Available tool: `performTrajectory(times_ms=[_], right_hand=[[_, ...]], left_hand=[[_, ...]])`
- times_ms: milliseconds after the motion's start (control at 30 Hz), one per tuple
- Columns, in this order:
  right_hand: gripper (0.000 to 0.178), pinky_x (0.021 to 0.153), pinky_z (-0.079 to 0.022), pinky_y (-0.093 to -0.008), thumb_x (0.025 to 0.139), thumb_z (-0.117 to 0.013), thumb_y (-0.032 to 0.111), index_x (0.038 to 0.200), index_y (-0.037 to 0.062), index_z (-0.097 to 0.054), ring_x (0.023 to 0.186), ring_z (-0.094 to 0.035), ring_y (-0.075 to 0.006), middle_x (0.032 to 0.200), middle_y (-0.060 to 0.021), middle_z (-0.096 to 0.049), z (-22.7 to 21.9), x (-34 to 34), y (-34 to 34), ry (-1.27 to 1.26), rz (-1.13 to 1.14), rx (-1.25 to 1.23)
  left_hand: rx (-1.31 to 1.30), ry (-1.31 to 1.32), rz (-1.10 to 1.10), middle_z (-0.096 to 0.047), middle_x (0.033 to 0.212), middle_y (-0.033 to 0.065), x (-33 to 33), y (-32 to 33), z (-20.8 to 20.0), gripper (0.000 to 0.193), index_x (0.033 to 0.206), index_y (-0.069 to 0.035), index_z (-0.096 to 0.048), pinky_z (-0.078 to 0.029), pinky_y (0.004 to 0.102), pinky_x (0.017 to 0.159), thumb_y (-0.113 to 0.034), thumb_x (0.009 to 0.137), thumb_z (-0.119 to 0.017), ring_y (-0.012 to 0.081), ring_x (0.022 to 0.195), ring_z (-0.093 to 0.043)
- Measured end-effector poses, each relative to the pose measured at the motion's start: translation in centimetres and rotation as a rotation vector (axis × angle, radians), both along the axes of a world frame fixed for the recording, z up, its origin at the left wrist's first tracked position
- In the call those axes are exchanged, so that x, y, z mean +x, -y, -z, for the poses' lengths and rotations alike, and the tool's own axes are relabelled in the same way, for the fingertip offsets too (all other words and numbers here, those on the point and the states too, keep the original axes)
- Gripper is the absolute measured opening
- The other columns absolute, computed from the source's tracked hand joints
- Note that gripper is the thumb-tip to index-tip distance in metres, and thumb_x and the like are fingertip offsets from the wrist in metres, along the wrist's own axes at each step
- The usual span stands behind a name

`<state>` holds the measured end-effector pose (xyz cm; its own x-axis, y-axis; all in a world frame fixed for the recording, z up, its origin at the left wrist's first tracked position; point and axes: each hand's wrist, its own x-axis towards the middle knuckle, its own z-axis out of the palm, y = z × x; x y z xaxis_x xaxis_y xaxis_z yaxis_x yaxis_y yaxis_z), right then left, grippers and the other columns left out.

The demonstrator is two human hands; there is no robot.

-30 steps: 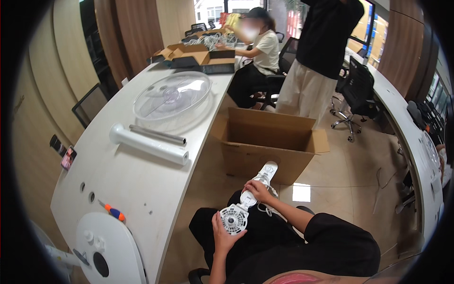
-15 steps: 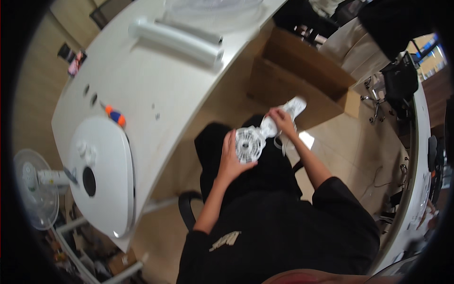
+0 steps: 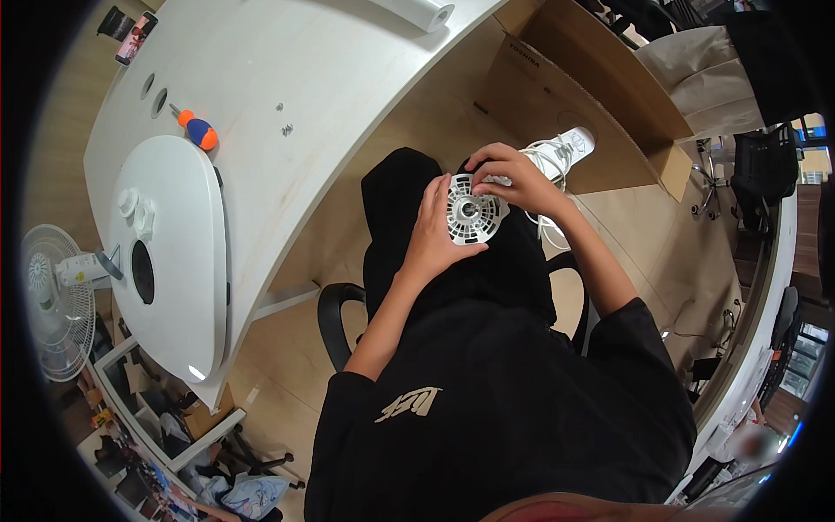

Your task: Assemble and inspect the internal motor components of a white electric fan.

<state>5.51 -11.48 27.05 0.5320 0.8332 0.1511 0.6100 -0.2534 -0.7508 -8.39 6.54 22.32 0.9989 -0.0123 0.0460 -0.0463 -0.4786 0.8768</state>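
A white plastic fan motor unit with a round slotted face [image 3: 477, 230] is gripped over the black-trousered lap [image 3: 402, 187] at its left by the left hand [image 3: 426, 237], its long axis slanting up-right beneath the right hand [image 3: 519, 181], curled nearer the hub [image 3: 470, 209], contact unclear.

From where I stand, the right hand [image 3: 524, 183] has left the white joint it was gripping a second ago and come across to the round motor housing [image 3: 470, 210], its fingers now bent over the upper part of the slotted face. The view has tipped downward too: the clear fan guard and metal tube have slipped out of sight, only one end of the white pole [image 3: 424, 12] shows, and more of the assembled fan [image 3: 59, 304] has appeared.
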Motion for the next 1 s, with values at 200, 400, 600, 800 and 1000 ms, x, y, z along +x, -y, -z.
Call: performTrajectory(times_ms=[200, 400, 600, 800, 1000], right_hand=[[0.017, 0.091, -0.048, -0.0409, 0.078, -0.078, 0.014, 0.091, 0.0055, -0.073, 0.105, -0.061, -0.0276, 0.109, -0.0062, -0.065, -0.2, 0.0, -1.9, 0.229, -0.085, -0.053], [0.015, 0.09, -0.049, -0.0396, 0.076, -0.076, 0.014, 0.088, 0.0074, -0.074, 0.101, -0.063, -0.0255, 0.106, -0.0043, -0.065, 0.6, 0.1, -2.5, 0.337, -0.127, -0.087], [0.015, 0.087, -0.051, -0.0389, 0.076, -0.074, 0.014, 0.09, 0.0068, -0.075, 0.097, -0.065, -0.0257, 0.102, -0.0056, -0.066, 0.4, -0.2, -2.9, 0.445, -0.155, -0.127], [0.022, 0.085, -0.052, -0.0393, 0.078, -0.076, 0.01, 0.099, 0.004, -0.073, 0.095, -0.066, -0.0275, 0.103, -0.008, -0.067, 0.2, 0.1, -2.3, 0.281, -0.117, -0.082], [0.02, 0.081, -0.054, -0.0391, 0.082, -0.074, 0.008, 0.102, 0.0019, -0.071, 0.093, -0.066, -0.0302, 0.101, -0.0111, -0.068, 0.3, 0.6, -1.2, 0.141, 0.031, -0.012]], left_hand=[[0.022, 0.002, -0.001, -0.031, 0.153, 0.0212, 0.0, -0.3, -0.3, 0.123, 0.154, -0.001, -0.023, -0.038, 0.045, 0.113, -0.033, 0.058, -0.093, 0.0399, 0.14, -0.037], [0.02, 0.011, -0.009, -0.03, 0.153, 0.0217, 0.3, -0.3, 0.3, 0.125, 0.154, -0.002, -0.023, -0.038, 0.0443, 0.114, -0.035, 0.056, -0.094, 0.0385, 0.141, -0.038], [0.013, 0.003, -0.007, -0.029, 0.154, 0.0219, 0.1, -0.4, 0.5, 0.125, 0.154, 0.0, -0.023, -0.037, 0.0443, 0.115, -0.038, 0.057, -0.094, 0.0384, 0.141, -0.037], [0.003, -0.011, -0.001, -0.03, 0.153, 0.0222, 0.2, -0.4, 0.2, 0.126, 0.154, -0.001, -0.023, -0.037, 0.0443, 0.115, -0.037, 0.057, -0.094, 0.0386, 0.141, -0.037], [0.005, 0.112, 0.01, -0.034, 0.15, 0.0226, 0.5, -0.5, 0.2, 0.117, 0.15, -0.004, -0.028, -0.037, 0.0456, 0.114, -0.028, 0.057, -0.094, 0.0411, 0.138, -0.039]])
